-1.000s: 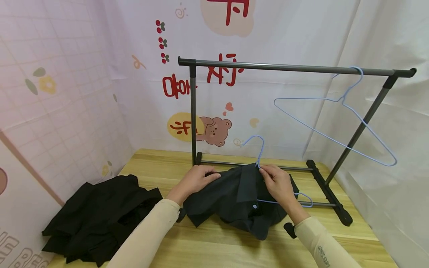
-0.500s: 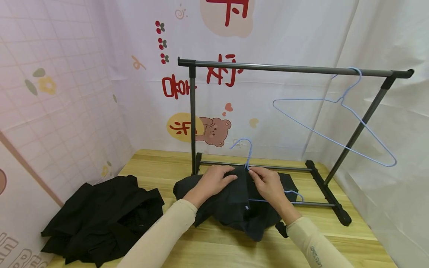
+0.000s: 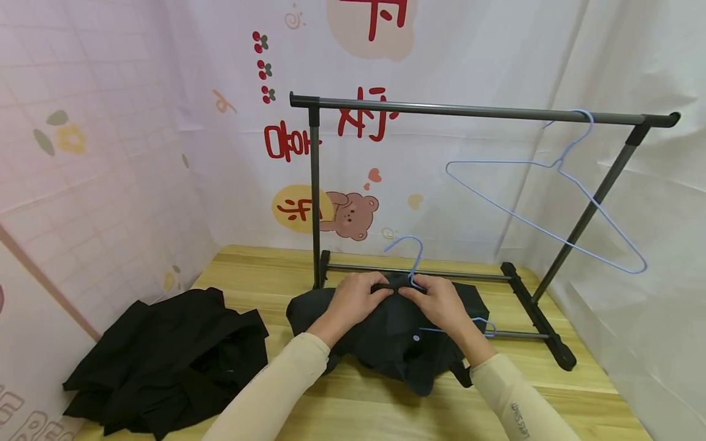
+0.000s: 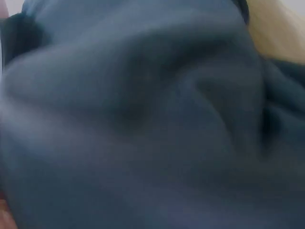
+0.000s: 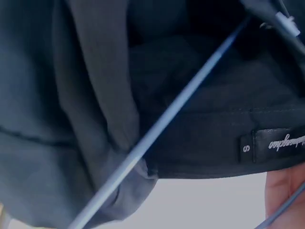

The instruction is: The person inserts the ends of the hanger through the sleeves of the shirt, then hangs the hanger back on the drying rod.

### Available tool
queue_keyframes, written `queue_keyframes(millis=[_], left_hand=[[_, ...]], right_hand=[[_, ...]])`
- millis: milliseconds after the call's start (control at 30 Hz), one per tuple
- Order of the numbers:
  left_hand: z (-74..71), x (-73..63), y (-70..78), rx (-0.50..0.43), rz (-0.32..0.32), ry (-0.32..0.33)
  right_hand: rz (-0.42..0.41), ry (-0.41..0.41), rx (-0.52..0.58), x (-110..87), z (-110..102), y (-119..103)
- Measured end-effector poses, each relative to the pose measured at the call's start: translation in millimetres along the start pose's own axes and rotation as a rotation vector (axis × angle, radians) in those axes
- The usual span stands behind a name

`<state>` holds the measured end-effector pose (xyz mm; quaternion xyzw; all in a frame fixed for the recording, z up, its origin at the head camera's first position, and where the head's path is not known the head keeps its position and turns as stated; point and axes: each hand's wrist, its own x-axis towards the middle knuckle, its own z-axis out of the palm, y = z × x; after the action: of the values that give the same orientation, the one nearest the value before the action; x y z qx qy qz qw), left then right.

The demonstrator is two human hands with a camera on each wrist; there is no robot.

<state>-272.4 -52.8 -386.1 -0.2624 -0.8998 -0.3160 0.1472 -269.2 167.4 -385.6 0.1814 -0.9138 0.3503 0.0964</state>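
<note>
A black shirt (image 3: 380,343) with a pale button lies bunched on the table in front of the rack. Inside it sits a light blue wire hanger (image 3: 421,252), its hook rising above the collar and one end poking out at the right. My left hand (image 3: 355,301) pinches the shirt's upper edge between thumb and fingers. Right beside it, my right hand (image 3: 438,301) pinches the collar at the base of the hook. Dark cloth (image 4: 143,119) fills the left wrist view. In the right wrist view the hanger's wire (image 5: 167,117) crosses the shirt's inside near a neck label (image 5: 281,142).
A dark metal garment rack (image 3: 469,110) stands behind the shirt, with a bare blue hanger (image 3: 561,162) on the right of its bar. More black clothing (image 3: 165,355) lies heaped at the table's left. Printed white curtains (image 3: 237,184) enclose the wooden table (image 3: 342,416).
My left hand has slid right along the shirt to the collar, and my right hand has shifted slightly left, so they are closer together. The hook sits slightly lower than before.
</note>
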Motion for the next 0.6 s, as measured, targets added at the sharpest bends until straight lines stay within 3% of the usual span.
queue_keyframes(millis=[100, 200, 367, 467, 600], left_hand=[[-13.9, -4.8, -19.1, 0.011, -0.082, -0.031], [-25.5, -11.5, -43.0, -0.051, -0.186, -0.064], [-28.4, -24.6, -70.4, -0.174, -0.261, -0.096], [-27.1, -33.1, -81.9, -0.154, -0.294, -0.066], [-27.2, -42.0, -95.8, -0.127, -0.397, -0.02]], right_hand=[[0.041, 0.018, 0.013, -1.1, -7, 13], [0.112, 0.033, 0.02, -2.3, -13, 30], [0.151, 0.024, -0.003, -4.3, -13, 49], [0.143, 0.062, -0.007, -2.6, -12, 55], [0.155, 0.158, -0.028, -1.1, -13, 62]])
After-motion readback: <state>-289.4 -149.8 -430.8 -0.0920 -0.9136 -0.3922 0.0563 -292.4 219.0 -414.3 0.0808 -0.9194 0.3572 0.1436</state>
